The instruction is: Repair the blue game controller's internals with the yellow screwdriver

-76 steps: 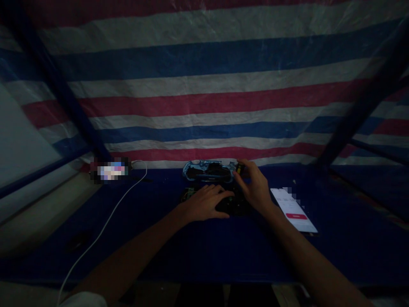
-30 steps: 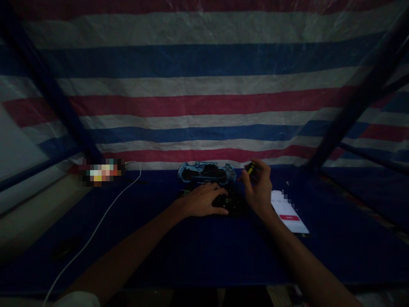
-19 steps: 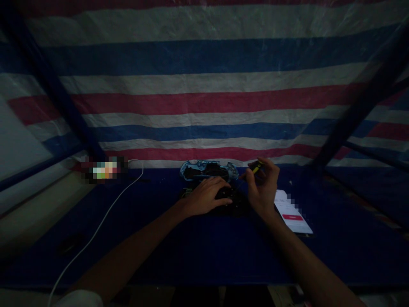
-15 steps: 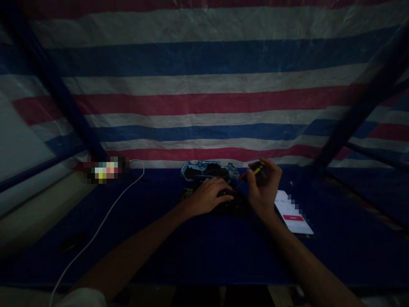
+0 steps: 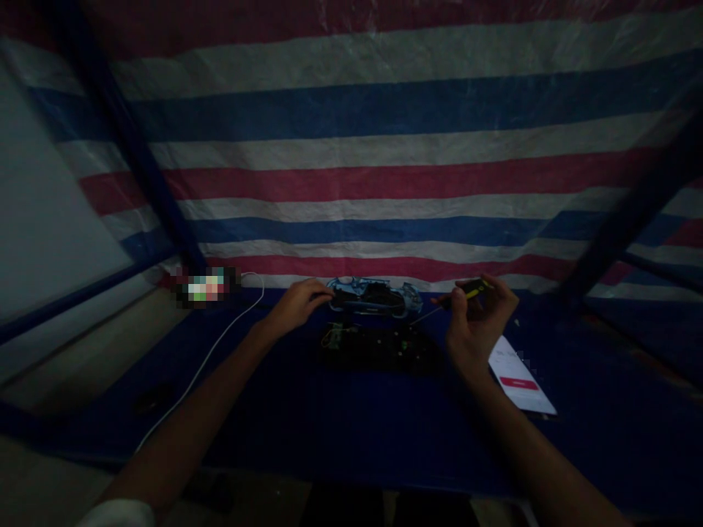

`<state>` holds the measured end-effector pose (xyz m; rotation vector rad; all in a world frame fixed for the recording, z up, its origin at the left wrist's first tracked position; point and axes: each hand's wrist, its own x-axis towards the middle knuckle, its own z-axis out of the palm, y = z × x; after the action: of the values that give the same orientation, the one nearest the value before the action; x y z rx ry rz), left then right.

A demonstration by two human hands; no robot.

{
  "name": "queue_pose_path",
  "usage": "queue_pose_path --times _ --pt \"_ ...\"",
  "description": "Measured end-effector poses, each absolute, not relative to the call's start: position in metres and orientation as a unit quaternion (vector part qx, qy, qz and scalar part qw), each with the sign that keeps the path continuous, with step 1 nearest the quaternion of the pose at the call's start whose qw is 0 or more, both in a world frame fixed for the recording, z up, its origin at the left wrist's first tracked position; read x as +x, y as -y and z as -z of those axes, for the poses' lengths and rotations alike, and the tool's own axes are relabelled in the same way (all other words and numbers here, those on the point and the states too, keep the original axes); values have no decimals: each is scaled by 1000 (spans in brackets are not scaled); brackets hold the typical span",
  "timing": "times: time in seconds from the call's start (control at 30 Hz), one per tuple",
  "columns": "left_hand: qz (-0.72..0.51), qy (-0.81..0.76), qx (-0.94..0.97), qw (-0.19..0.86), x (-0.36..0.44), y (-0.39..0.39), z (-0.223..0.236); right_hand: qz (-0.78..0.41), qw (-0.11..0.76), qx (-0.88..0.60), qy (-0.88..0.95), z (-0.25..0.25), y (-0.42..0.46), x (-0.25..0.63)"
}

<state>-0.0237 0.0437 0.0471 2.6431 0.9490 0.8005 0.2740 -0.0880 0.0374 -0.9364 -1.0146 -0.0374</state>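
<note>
My right hand (image 5: 483, 322) grips a screwdriver (image 5: 471, 291) with a black and yellow handle. Its thin shaft points left and down to the right part of a black toy car chassis (image 5: 378, 348), which lies flat and shows small screws and, at its left end, thin wires. Behind the chassis rests a light blue toy car body shell (image 5: 409, 298), its dark hollow inside showing. My left hand (image 5: 299, 306) is at the shell's left end, thumb and fingers drawn together; what they pinch, if anything, is too dark to make out.
A phone (image 5: 521, 380) with a lit screen lies right of my right forearm. A white cable (image 5: 220, 333) runs along the left from a blurred-out object (image 5: 206, 285). A small dark object (image 5: 154, 397) lies at left. Striped sheeting (image 5: 351, 183) hangs behind the blue table (image 5: 329, 424).
My left hand has left the chassis and moved left and back to the shell's left end. The screwdriver stays in my right hand, its tip still near the chassis. The view has shifted slightly.
</note>
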Motion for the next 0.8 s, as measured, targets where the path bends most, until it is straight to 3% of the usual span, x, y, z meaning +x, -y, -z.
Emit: queue_pose_path --times 0.17,0.33,0.8 --pt "-224 -393 891 47 -84 -71 -19 14 756 -437 487 -28 84 275" --pt "-174 -396 902 -2 -92 -80 -5 15 752 -445 487 -26 86 276" --pt "-113 -399 910 3 -82 -75 -2 50 737 -453 499 -29 87 277"
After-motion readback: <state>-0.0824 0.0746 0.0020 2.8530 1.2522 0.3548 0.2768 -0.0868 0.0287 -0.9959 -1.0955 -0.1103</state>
